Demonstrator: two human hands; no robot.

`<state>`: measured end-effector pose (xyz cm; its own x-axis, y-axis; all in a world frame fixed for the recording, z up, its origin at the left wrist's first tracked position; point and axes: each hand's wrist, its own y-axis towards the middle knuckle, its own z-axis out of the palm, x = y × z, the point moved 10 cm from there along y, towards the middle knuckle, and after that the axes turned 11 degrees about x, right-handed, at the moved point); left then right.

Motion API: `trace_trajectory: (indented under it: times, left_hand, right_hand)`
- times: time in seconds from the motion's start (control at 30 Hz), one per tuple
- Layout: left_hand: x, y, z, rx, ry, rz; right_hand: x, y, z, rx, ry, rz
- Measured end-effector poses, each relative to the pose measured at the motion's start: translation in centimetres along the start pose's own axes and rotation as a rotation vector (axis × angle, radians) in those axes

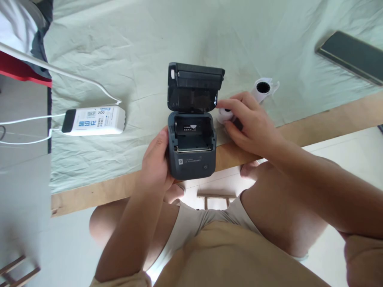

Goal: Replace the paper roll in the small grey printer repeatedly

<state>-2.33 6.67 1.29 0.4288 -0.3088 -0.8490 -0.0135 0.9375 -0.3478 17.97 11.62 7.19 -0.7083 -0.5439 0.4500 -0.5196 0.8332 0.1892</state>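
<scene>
A small dark grey label printer (pixel 191 159) sits at the table's front edge with its lid (pixel 193 85) swung up and the paper bay empty. My left hand (pixel 155 159) grips the printer's left side. My right hand (pixel 248 123), just right of the printer, is closed around a small white paper roll (pixel 224 115) lying on the cloth. A second white paper roll (pixel 263 87) lies a little farther back to the right.
A pale green cloth (pixel 134 52) covers the wooden table (pixel 329 119). A white power strip (pixel 94 120) with white cables lies to the left. A dark phone or tablet (pixel 351 56) rests at the far right. My knees are under the table edge.
</scene>
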Motion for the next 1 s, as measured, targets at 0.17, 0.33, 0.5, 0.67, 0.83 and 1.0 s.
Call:
trace_trajectory:
  times: [0.17, 0.33, 0.5, 0.67, 0.83, 1.0]
  left_hand:
    - [-0.6, -0.1, 1.4, 0.143, -0.019, 0.038]
    - [-0.5, -0.5, 0.9, 0.188, 0.087, 0.056]
    - [-1.2, -0.6, 0.8, 0.150, 0.112, 0.104]
    - [-1.1, -0.8, 1.0, 0.136, 0.131, 0.057]
    - [-1.0, -0.7, 0.9, 0.119, 0.109, 0.055]
    - [-0.9, -0.7, 1.1, 0.142, 0.105, 0.054]
  right_hand:
    - [0.0, -0.8, -2.9, -0.178, 0.106, 0.050]
    - [4.4, -1.7, -5.1, -0.397, 0.264, -0.210]
    - [8.3, -0.9, -3.1, -0.414, 0.000, -0.370]
    - [7.6, 0.1, -2.1, -0.382, -0.040, -0.297]
    - [7.6, -0.1, -2.4, -0.381, -0.030, -0.304]
    - [6.7, 0.6, -1.8, -0.288, 0.068, -0.267]
